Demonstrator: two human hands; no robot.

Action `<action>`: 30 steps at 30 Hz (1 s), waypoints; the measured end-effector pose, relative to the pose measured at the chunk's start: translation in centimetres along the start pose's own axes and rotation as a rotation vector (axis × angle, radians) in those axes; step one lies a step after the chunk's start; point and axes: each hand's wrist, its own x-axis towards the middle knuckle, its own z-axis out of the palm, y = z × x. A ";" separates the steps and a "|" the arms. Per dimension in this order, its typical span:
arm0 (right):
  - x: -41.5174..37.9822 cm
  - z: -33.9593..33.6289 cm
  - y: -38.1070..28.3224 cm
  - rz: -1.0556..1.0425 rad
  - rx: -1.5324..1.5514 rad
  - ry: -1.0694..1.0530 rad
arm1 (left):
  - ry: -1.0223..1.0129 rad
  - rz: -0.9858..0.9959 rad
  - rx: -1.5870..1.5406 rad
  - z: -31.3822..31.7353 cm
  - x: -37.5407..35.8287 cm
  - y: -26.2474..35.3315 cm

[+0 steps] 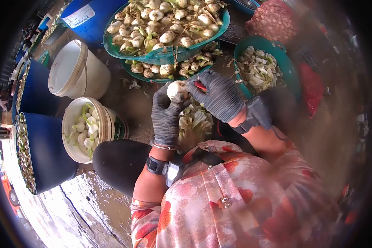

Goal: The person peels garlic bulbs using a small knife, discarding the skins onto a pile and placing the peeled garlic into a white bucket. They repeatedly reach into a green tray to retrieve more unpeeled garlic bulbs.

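Observation:
My left hand (168, 113), in a grey glove, is closed around a white onion-like bulb (177, 90). Against the bulb's right side, my gloved right hand (217, 93) grips a small red-handled knife (200, 85); its blade is hidden. Loose peeled skins (195, 123) lie in a heap below both hands. Just beyond them, a green basin (169, 54) is heaped with unpeeled, soil-marked bulbs (168, 37), stacked above another basin of bulbs. At the left, a white bucket (66, 138) holds peeled bulbs (88, 130) with green stems.
A second white bucket (96, 78) stands behind the first. Blue drums (49, 149) line the left side. On the right are a green basin (291, 68) of skins, a red mesh sack (273, 20) and a red cloth-like item (312, 89). The floor (105, 206) is wet.

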 end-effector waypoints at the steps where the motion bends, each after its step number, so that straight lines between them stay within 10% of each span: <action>1: 0.0 0.2 -0.1 0.000 0.001 0.000 | 0.000 0.000 0.001 0.1 -0.1 0.1; 17: 0.9 0.4 5.3 0.467 0.248 -0.016 | -0.159 -0.014 -0.132 -1.2 -0.8 1.6; 19: 0.8 -1.1 2.1 0.442 0.120 -0.067 | -0.161 -0.011 -0.121 -1.7 -0.8 1.4; 21: 0.0 -0.7 0.8 -0.002 0.254 0.088 | -0.121 0.007 -0.043 -1.4 -0.5 1.0; 30: -0.6 0.2 -1.0 -0.018 -0.003 0.004 | -0.105 0.004 0.149 -0.8 -1.3 1.5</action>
